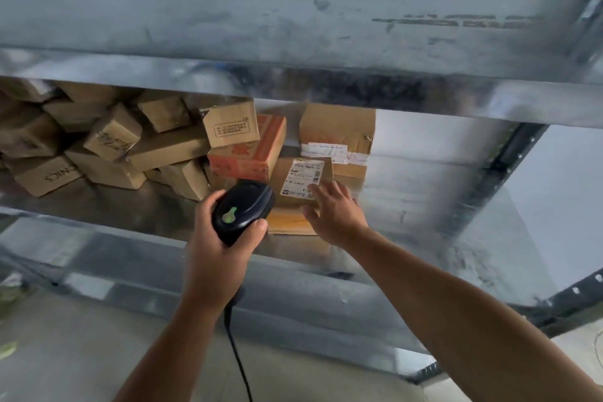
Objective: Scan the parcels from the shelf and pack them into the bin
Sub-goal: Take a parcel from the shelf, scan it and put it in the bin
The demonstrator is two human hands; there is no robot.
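- Left hand (215, 248) is wrapped round the black handheld scanner with the green button (243, 210), its nose aimed ahead, ready for a read, I'd say.
- Right hand (332, 212) is spread wide and holds nothing, fingertips at the small brown cardboard parcel with the white label (301, 179).
- That parcel sits just beyond both hands on the grey metal shelf (130, 206), label up, likely being steadied.
- No bin in sight.
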